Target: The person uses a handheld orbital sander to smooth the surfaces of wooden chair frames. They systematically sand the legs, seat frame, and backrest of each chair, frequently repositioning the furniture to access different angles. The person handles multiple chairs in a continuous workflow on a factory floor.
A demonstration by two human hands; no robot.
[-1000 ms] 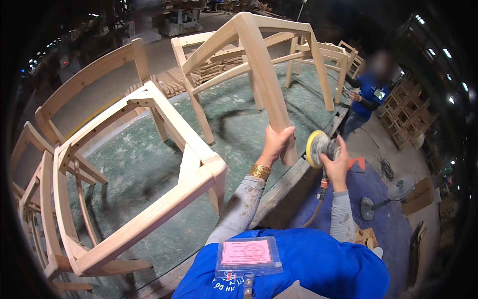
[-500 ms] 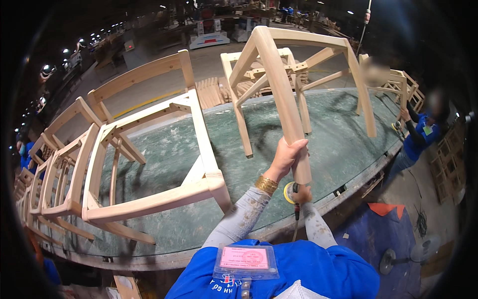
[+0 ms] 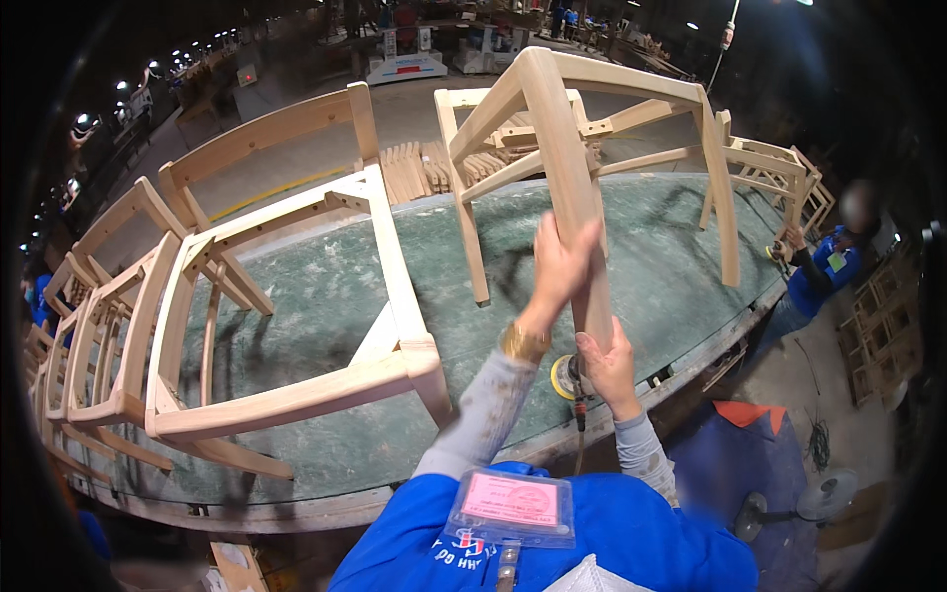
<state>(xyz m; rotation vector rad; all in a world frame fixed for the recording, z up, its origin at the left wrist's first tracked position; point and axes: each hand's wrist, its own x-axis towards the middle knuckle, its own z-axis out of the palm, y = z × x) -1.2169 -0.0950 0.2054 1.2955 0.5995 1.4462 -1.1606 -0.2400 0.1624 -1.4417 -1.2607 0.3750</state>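
A pale wooden chair frame point(image 3: 564, 148) stands tipped on the table in front of me, one long leg slanting down towards me. My left hand point(image 3: 564, 266) is closed round the middle of that leg. Lower down, my right hand point(image 3: 610, 367) holds the leg near its end, thumb on the near face; its other fingers are partly hidden. Just left of my right hand, a sander with a yellow disc point(image 3: 563, 377) sits at the table's near edge, its hose hanging towards me. Neither hand grips the sander.
The green worktable point(image 3: 345, 464) curves across the view. More chair frames point(image 3: 286, 405) stand in a row on the left. Wooden parts point(image 3: 414, 170) are stacked beyond the table. At the right, a person in blue point(image 3: 829, 271) works by other frames. A fan point(image 3: 827, 495) stands low right.
My left hand has slid up the leg. My right hand has come off the sander area up onto the leg's lower part. The chair frame has shifted slightly.
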